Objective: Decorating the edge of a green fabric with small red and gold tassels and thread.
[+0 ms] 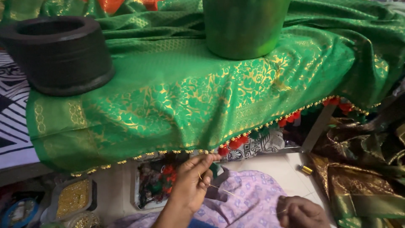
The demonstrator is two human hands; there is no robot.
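Both hands are working low, under the hanging edge of the green and gold brocade cloth (181,97). Left hand (192,183) is reaching up with its fingers pinched shut on a thin needle (202,179), fingertips just touching the cloth's beaded hem. Right hand (300,212) is resting lower, curled closed, and a fine thread (221,189) is running between the two hands; whether the right is gripping it, I cannot tell.

That cloth is draping over a raised surface, shiny green with woven gold flowers, and its hem is carrying small gold beads plus red and green tassels (236,142) along the stretch right of the left hand. Left of that hand the hem is showing beads only.

On top of the cloth a dark round stone pot (59,55) and a green bucket (244,27) are pressing it flat. Below the hem, a tray of beads (74,197) and a tray of tassels (154,185) are sitting close to the left hand, with a gold thread spool (306,169) out on the pale floor beyond.
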